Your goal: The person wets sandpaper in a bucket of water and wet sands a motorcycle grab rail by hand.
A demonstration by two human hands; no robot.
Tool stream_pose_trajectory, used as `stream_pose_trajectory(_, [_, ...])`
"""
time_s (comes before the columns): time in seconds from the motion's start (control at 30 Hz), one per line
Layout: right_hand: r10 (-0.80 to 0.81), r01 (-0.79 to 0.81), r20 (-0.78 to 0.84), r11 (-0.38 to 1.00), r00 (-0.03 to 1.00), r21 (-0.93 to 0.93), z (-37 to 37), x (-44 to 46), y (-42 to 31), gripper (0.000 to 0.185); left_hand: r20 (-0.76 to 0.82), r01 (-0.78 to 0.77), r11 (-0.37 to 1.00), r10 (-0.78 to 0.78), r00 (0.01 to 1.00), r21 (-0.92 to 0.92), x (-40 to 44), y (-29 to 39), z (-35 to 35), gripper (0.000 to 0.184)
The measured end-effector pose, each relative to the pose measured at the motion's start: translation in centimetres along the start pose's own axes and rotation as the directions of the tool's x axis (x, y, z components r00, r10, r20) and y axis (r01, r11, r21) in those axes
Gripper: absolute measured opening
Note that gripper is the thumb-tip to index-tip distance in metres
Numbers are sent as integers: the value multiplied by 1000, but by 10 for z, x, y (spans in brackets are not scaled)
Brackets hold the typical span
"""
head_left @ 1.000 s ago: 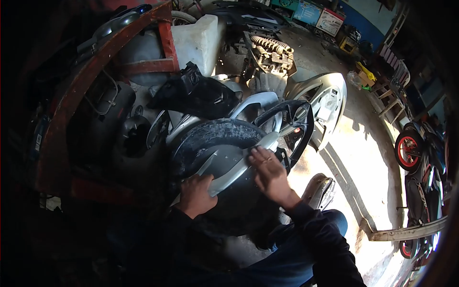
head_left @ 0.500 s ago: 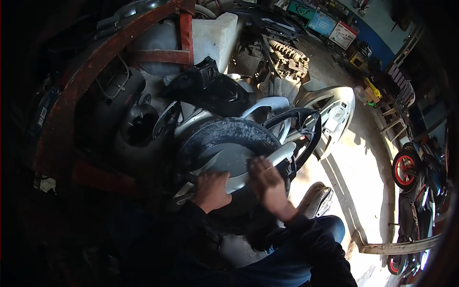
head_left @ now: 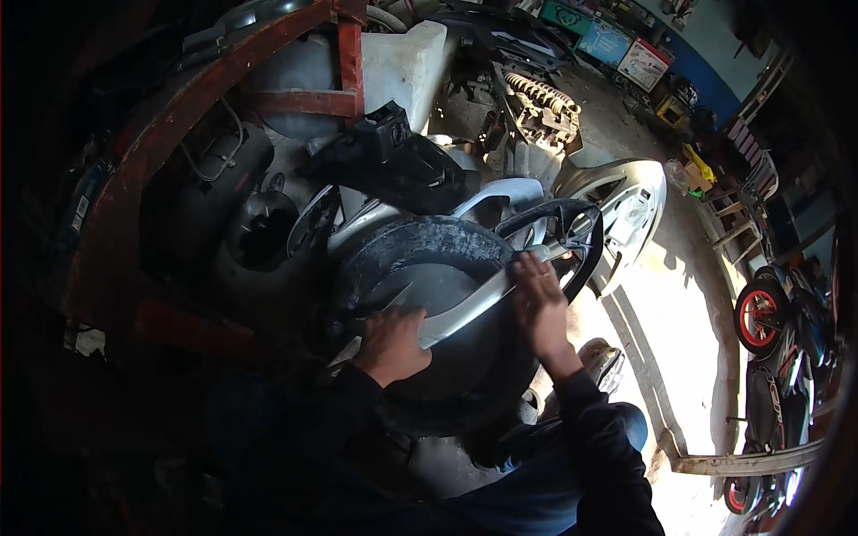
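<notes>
Overall, the sunlit and shadowed floor (head_left: 666, 308) takes up the most room; the red frame (head_left: 349, 67) rises at the left, with a dark cylinder (head_left: 239, 170) beside it; a motorcycle (head_left: 770, 402) with a red-rimmed wheel (head_left: 759, 317) lies along the right edge of the view. Nearer the middle is the round black basin (head_left: 429, 237), its rim scuffed and its inside grey; just beyond it are a black plastic part (head_left: 398, 165) and, farther right, a pale silver panel (head_left: 636, 201); a coil spring (head_left: 541, 92) shows behind these, well apart from the hands. Smaller still, the curved silver strip (head_left: 466, 314) slants over the basin, its upper end reaching past the rim at the right; the left hand (head_left: 393, 347) is closed around its lower part, fingers curled; the right hand (head_left: 542, 304) is open and nearly flat, its fingers extended and laid against the strip near the upper end, rather than wrapped around it; whether the strip touches the basin, I cannot tell.
</notes>
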State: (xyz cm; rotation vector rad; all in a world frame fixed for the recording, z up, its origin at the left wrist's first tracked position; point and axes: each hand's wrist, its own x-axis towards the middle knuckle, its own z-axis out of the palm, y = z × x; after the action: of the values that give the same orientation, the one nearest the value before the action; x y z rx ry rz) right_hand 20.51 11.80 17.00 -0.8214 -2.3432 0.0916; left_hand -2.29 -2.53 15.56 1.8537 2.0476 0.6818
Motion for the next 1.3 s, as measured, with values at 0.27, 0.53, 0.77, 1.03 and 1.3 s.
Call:
stream_pose_trajectory(0.27, [-254, 248, 94, 966, 963, 70, -2, -7, -43, 53, 33, 28, 999, -27, 999, -39, 6, -3, -12, 36])
stream_pose_trajectory(0.53, [-375, 318, 190, 908, 907, 273, 10, -16, -64, 57, 157, 107, 994, -105, 982, -10, 7, -6, -24, 52])
stream_pose_trajectory(0.77, [-367, 332, 182, 922, 912, 198, 7, -8, -78, 54, 73, 86, 996, -84, 994, -22, 8, -10, -18, 57])
stream_pose_trajectory(1.03, [-150, 148, 10, 984, 989, 102, -6, 15, -35, 45, 101, 49, 999, -49, 994, -2, 3, -3, -15, 35])
stream_pose_trajectory(1.3, [-17, 12, -113, 999, 993, -45, 8, 17, 24, 35, 81, 34, 999, -37, 996, 37, -4, 2, -5, 44])
